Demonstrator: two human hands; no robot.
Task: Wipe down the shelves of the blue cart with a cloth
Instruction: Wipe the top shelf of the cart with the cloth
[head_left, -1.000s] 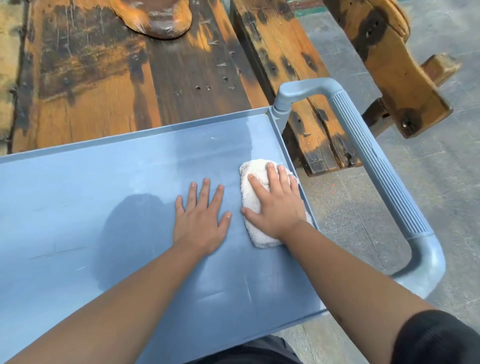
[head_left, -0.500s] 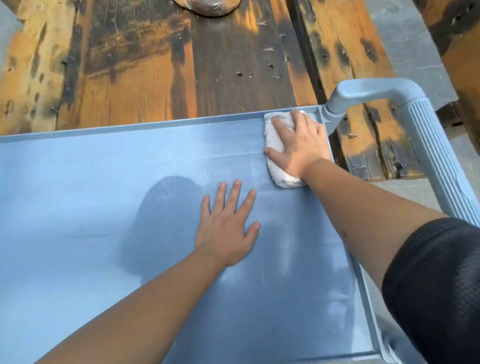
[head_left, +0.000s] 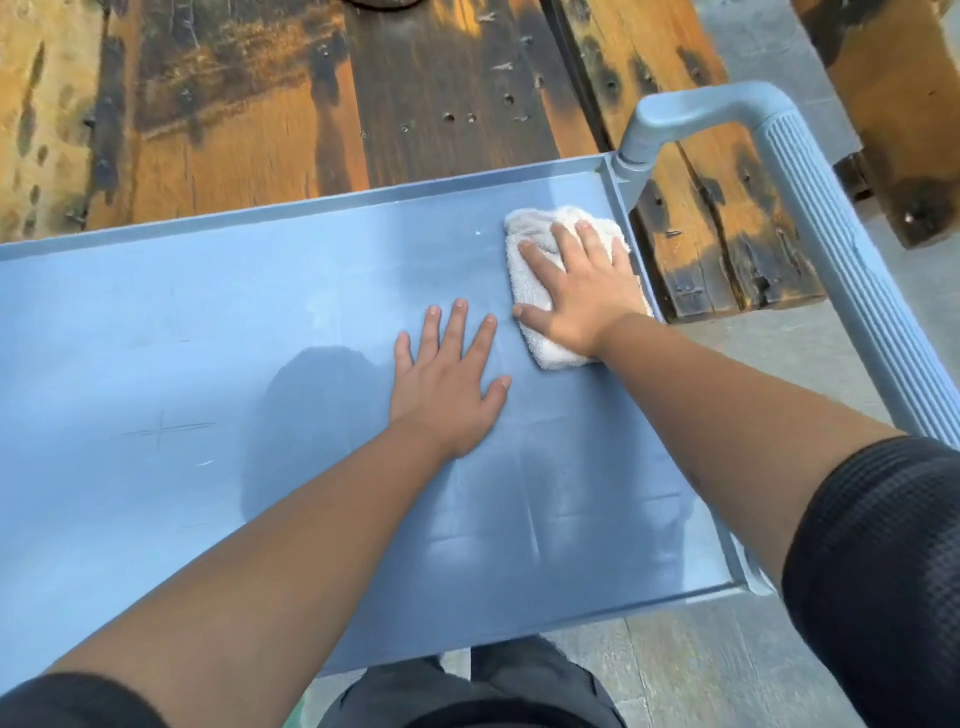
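- One blue cart (head_left: 156, 338), only its top shelf in view, with one ribbed handle (head_left: 841, 260) at its right end
- One white cloth (head_left: 524, 270), folded, lying on the shelf near the far right corner, just beside the rim
- Two hands: the right hand (head_left: 582, 291) presses flat on the cloth, fingers (head_left: 563, 244) straight and slightly apart; the left hand (head_left: 447, 384) rests flat on bare shelf just beside it, fingers spread, holding nothing
- One weathered wooden worktop (head_left: 260, 104) behind the cart

text: none legible | cart shelf (head_left: 208, 338): faint scratched cross left of hands, possibly just scuffs | labels: none
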